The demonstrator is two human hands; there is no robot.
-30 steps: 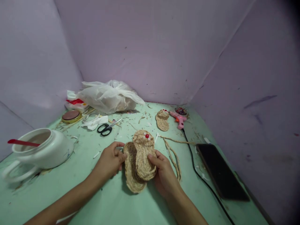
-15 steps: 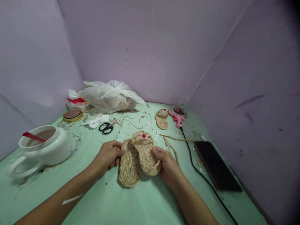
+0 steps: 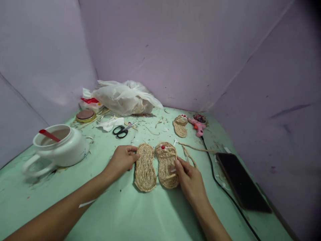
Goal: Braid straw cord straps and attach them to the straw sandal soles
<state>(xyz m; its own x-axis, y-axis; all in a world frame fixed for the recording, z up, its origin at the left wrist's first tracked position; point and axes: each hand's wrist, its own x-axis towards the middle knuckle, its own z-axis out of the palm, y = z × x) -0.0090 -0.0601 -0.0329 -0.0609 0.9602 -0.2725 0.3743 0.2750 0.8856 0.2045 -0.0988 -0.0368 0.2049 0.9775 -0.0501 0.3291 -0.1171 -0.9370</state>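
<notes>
Two small slipper shapes of coiled straw rope are side by side in front of me. My left hand (image 3: 125, 158) pinches the outer edge of the plain woven sole (image 3: 144, 169), which has no strap. On the right, my right hand (image 3: 189, 175) grips the edge of the straw slipper (image 3: 167, 167), with a red bead and white ones near its top and a strip across its lower part. A third straw slipper (image 3: 180, 127) with red and white beads lies farther back, beside a pink glue gun (image 3: 197, 126).
Black-handled scissors (image 3: 121, 131), a white paper scrap (image 3: 110, 124) and a round tin (image 3: 86, 115) lie back left. A white mug (image 3: 72, 147) stands left, a plastic bag (image 3: 127, 98) behind. A phone (image 3: 243, 182), a black cord (image 3: 223, 194) and loose rope (image 3: 195, 147) are right.
The two slipper shapes, overlapping before, are now apart and side by side. The beaded one has turned straighter and shifted right with my right hand. The camera view has shifted slightly.
</notes>
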